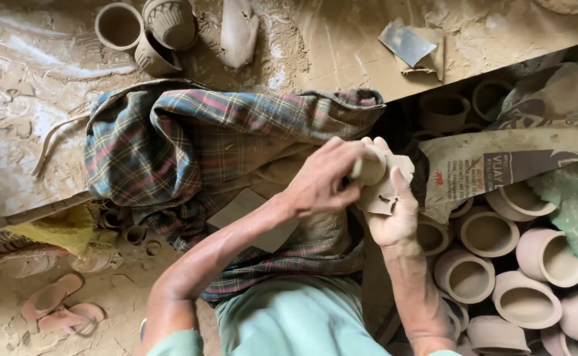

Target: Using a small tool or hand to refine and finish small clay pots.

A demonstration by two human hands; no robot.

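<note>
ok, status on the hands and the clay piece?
Left hand gripping small clay pot. Right hand under it, holding tan paper scrap against pot. Plaid cloth on lap, unfired pots stacked right; nothing blocking.

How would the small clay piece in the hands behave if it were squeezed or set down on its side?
The small clay piece looks rounded, so it would probably roll on its side. Its matte, dusty surface suggests little slip. It looks unfired, like the pots nearby, so likely fragile: the left hand and right hand cradle it.
</note>
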